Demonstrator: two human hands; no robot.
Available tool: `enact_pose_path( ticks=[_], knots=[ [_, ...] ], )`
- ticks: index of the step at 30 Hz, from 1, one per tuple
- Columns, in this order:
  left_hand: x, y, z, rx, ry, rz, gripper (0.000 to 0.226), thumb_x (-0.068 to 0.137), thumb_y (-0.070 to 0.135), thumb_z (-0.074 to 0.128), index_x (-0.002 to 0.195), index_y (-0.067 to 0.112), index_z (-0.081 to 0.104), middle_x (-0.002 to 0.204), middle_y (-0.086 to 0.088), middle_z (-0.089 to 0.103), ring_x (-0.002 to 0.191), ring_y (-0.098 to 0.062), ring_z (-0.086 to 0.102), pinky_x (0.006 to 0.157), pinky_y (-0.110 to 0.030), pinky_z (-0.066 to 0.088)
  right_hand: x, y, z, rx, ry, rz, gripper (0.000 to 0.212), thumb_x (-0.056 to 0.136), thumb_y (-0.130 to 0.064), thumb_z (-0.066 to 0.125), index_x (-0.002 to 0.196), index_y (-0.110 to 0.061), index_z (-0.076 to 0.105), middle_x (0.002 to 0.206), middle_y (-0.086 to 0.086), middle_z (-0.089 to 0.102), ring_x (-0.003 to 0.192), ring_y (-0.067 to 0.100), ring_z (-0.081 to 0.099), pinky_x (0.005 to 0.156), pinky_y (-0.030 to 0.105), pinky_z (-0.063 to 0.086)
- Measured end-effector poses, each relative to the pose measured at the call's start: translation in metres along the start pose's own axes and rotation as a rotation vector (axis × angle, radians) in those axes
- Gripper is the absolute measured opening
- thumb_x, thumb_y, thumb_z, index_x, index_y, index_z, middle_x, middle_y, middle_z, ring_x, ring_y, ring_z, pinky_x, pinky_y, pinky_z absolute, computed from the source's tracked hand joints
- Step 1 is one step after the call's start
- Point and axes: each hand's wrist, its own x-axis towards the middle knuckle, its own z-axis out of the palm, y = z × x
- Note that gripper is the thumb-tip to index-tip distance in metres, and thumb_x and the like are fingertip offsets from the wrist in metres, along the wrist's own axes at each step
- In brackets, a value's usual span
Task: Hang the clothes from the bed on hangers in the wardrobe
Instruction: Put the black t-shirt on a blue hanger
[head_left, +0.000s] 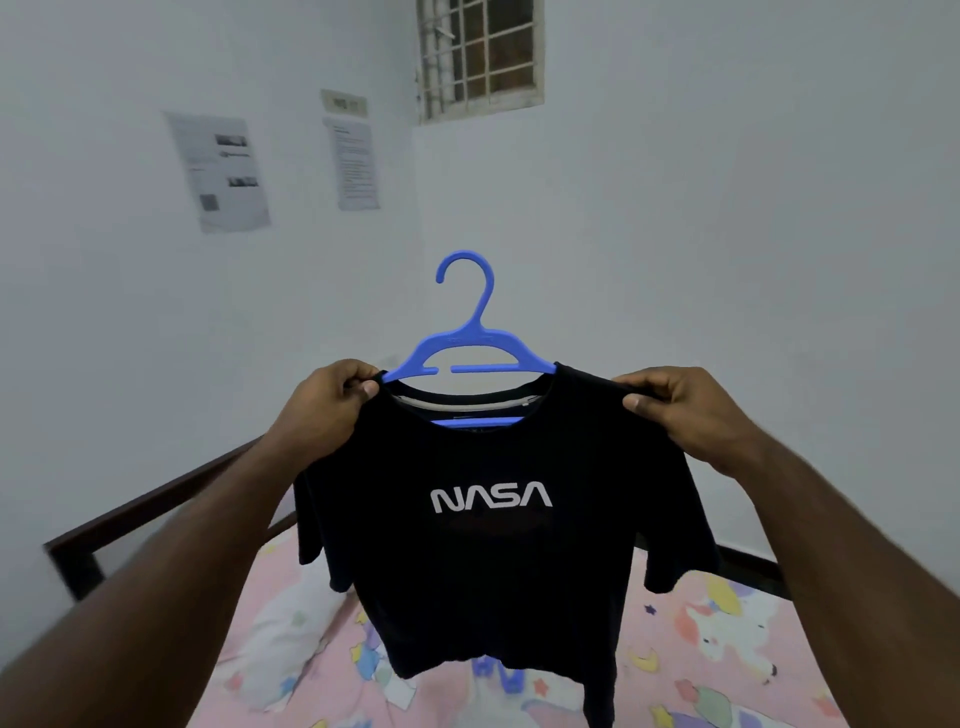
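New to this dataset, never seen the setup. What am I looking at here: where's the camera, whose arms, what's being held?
There is no robot here. The single picture comes from a wide-angle camera worn on a person's head, looking forward and down, so the two arms reaching in from the bottom corners are the wearer's own.

The left hand and the right hand each pinch one shoulder of a black NASA T-shirt and hold it up in the air. A blue plastic hanger already sits inside the neck, with its hook sticking up above the collar.

Below lies the bed, covered with a pink cartoon-print sheet. A second blue hanger seems to lie on it, partly hidden by the shirt's hem. Behind are white walls with paper notices and a barred window. The wardrobe is out of view.
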Motion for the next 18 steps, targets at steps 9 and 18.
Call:
enact_pose_path(
  ticks=[9,18],
  knots=[
    [-0.046,-0.029,-0.085,0.067,0.144,-0.072,0.017,0.101,0.019,0.053,0.096,0.026,0.068,0.084,-0.004,0.068,0.075,-0.021,0.060,0.065,-0.031,0.044,0.019,-0.064,0.074,-0.176,-0.099,-0.202,0.033,0.095,-0.023,0.065,0.128,-0.027,0.067,0.124,-0.018,0.065,0.113,-0.002,0.058,0.099,0.017,0.041],
    [-0.110,-0.067,-0.168,0.055,0.201,-0.175,0.014,0.100,0.019,0.057,0.096,0.023,0.070,0.079,-0.006,0.066,0.069,-0.017,0.054,0.062,-0.028,0.041,-0.001,-0.091,0.142,0.350,-0.243,-0.092,0.024,0.100,-0.004,0.055,0.111,-0.015,0.073,0.106,0.009,0.075,0.094,0.021,0.072,0.078,0.029,0.058]
  ],
)
